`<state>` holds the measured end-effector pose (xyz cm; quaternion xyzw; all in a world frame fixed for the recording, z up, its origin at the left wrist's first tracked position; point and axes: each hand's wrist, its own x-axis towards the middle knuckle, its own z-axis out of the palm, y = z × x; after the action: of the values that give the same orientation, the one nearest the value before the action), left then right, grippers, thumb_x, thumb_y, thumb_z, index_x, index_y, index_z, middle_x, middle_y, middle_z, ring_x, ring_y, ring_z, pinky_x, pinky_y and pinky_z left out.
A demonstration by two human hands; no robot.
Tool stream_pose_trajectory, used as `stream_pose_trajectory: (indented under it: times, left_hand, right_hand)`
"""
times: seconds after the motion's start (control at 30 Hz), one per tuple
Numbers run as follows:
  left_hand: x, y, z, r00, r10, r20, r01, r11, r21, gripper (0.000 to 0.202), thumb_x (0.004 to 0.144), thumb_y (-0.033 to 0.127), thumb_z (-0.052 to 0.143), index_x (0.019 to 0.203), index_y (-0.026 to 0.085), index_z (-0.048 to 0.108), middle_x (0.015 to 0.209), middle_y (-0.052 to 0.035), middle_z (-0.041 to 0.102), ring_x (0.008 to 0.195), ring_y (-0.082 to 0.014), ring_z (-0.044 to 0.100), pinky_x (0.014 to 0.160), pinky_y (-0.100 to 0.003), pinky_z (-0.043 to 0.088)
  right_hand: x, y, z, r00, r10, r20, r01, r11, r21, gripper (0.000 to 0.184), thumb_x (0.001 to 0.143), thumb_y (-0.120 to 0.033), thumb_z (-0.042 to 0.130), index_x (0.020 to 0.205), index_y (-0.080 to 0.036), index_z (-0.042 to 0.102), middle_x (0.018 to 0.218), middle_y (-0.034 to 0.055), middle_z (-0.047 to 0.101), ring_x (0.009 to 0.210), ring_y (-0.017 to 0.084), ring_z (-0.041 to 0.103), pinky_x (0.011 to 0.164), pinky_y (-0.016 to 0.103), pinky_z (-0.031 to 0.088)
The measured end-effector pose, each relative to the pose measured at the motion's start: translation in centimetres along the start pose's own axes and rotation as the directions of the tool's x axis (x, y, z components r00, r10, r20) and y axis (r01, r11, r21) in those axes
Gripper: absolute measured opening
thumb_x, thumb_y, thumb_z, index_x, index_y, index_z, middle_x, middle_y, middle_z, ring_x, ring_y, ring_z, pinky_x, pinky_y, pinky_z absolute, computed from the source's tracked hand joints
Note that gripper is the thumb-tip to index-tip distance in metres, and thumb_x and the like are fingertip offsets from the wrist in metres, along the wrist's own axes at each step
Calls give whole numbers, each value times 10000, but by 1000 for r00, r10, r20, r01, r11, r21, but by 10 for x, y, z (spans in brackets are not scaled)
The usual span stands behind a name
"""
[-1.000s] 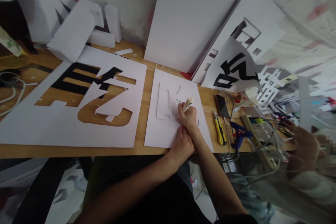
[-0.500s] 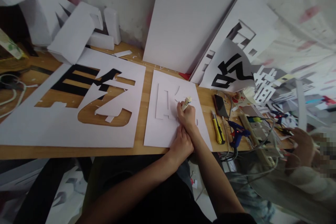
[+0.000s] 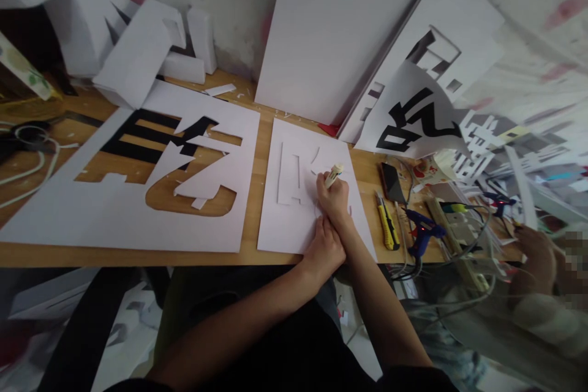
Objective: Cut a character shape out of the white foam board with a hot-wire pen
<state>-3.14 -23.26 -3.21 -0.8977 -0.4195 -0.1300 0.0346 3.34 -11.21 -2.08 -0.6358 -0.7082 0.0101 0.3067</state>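
1. Head view: my right hand (image 3: 334, 200) is closed in a fist around a cream-coloured cutter (image 3: 333, 175), whose upper end sticks out above my knuckles and tilts away to the right; its tip is hidden under my hand.
2. My left hand (image 3: 324, 251) lies with the palm down on the near edge of the white foam sheet (image 3: 285, 226), its fingers flat, holding nothing and touching my right wrist.
3. That sheet lies flat on the wooden worktop (image 3: 250, 196), right in front of me, with cut outlines of a character showing on its far half, just beside my right hand.
4. To the left lies a large white stencil board (image 3: 114, 220) with big openings through which the wood shows.
5. To the right of the sheet lie a yellow utility knife (image 3: 386, 228), a dark phone (image 3: 392, 183) and a blue glue gun (image 3: 422, 236), near one another.
6. White boards (image 3: 335, 30) lean on the wall behind.
7. Another person's hand (image 3: 535, 257) is at the far right edge, blurred.
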Motion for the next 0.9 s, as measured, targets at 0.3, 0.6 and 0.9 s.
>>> stream_pose_trajectory:
  times: [0.3, 0.6, 0.9]
  left_hand:
    - [0, -3, -7, 998, 13, 54, -10, 998, -57, 655, 878, 399, 598, 1328, -70, 516, 1304, -321, 581, 1263, -376, 554, 1103, -510, 386]
    - [5, -6, -11, 997, 0, 76, 9, 992, -123, 879, 815, 599, 624, 1301, -123, 501, 1316, -362, 547, 1279, -386, 530, 1099, -494, 377]
    - [9, -18, -15, 997, 15, 71, -2, 985, -175, 756, 895, 586, 508, 1251, -77, 575, 1272, -303, 611, 1234, -366, 559, 1068, -501, 417]
  right_hand:
    - [2, 0, 0, 1000, -5, 8, 5, 1000, 13, 321, 859, -407, 387, 582, -247, 353, 490, -15, 442, 473, 134, 428, 550, 287, 291]
    - [4, 3, -9, 994, -31, 101, 15, 986, 164, 365, 840, -397, 462, 552, -252, 291, 461, -59, 352, 477, 111, 352, 533, 265, 299]
    - [11, 13, -11, 974, -20, 227, -70, 922, 380, 355, 796, -376, 545, 522, -236, 369, 456, -65, 345, 503, 105, 331, 538, 269, 284]
